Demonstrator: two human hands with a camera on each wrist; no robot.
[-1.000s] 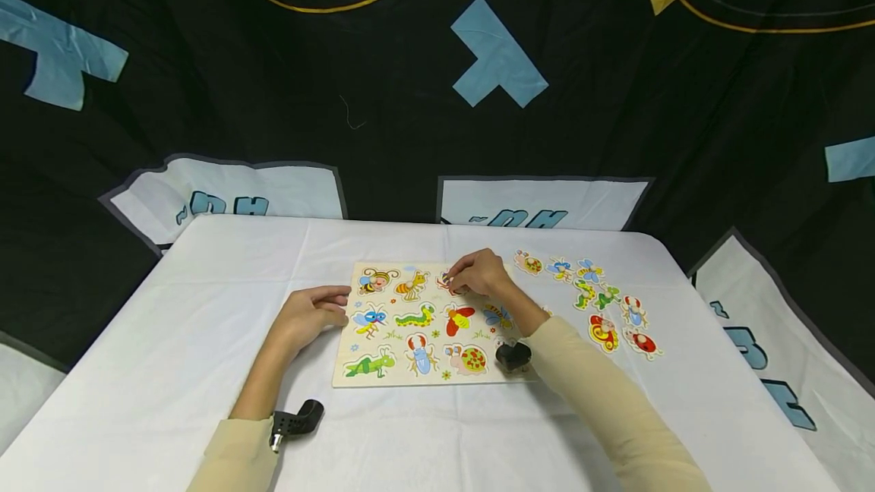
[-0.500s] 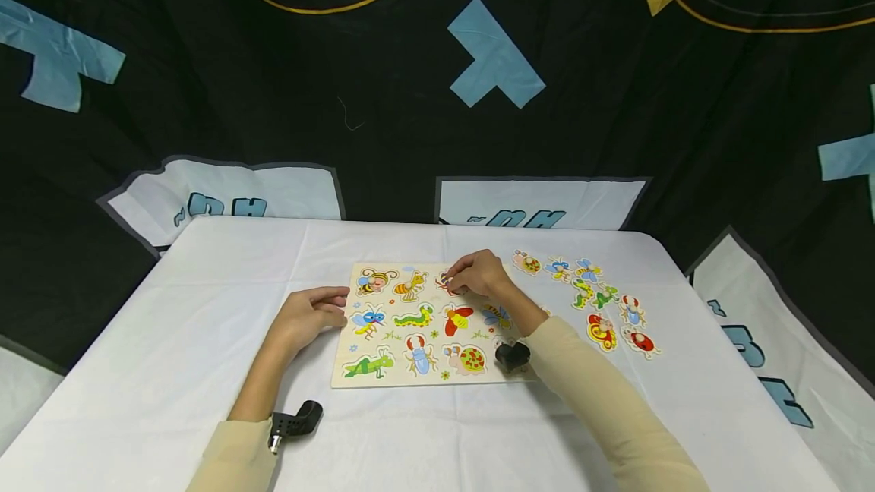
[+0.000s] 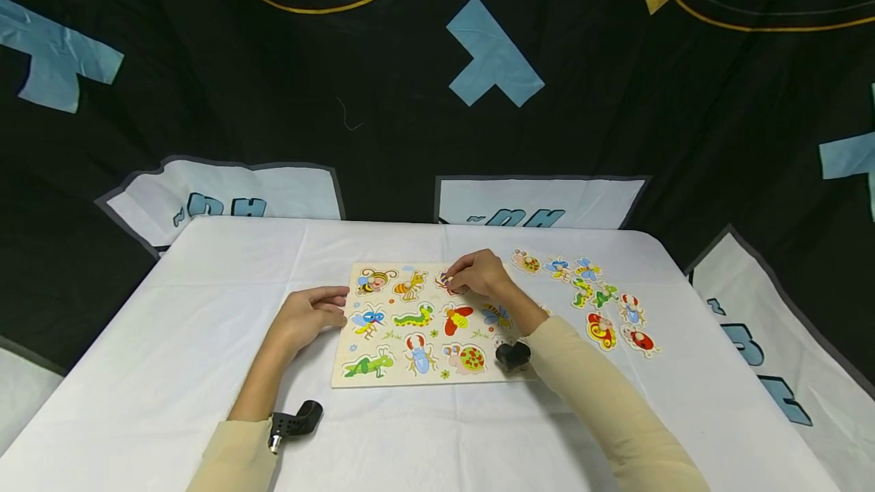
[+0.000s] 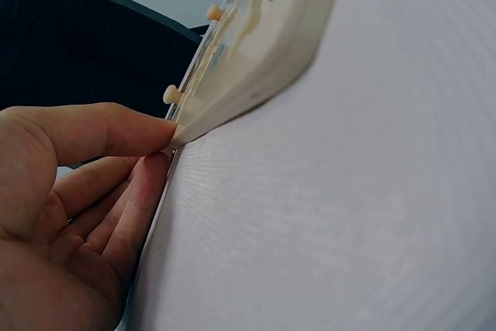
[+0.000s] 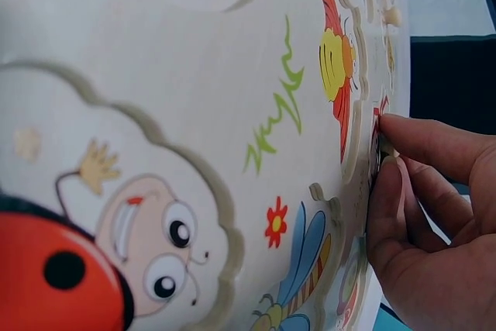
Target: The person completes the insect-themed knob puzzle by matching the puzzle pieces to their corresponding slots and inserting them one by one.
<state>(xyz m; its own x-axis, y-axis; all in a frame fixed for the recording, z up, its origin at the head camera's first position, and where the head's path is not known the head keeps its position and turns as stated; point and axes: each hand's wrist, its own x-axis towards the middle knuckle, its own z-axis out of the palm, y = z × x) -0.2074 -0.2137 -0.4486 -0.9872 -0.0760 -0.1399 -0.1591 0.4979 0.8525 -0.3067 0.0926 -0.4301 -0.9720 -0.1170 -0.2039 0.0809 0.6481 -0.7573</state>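
A wooden insect puzzle board [image 3: 383,334] lies on the white table. My left hand [image 3: 304,319] rests at its left edge, the thumb and index finger touching it some way apart; the left wrist view shows the fingertips [image 4: 159,141] against that side. Over the board's top row, my right hand [image 3: 481,273] pinches a small insect puzzle piece [image 3: 444,281] between thumb and fingers. That piece lies at its recess and is mostly hidden by the fingers. From the right wrist, the hand [image 5: 434,199] appears beyond the red-winged insect picture [image 5: 335,63].
Several loose insect pieces lie right of the board, among them a red ladybug [image 3: 640,342] and a snail [image 3: 526,262]. Pale knobs [image 4: 172,94] stand up from pieces on the board. A dark curtain [image 3: 396,135] hangs behind the white tablecloth [image 3: 205,310].
Both hands keep nearly the same place. The piece under my right fingers shifts only slightly, and the whole view drifts a little.
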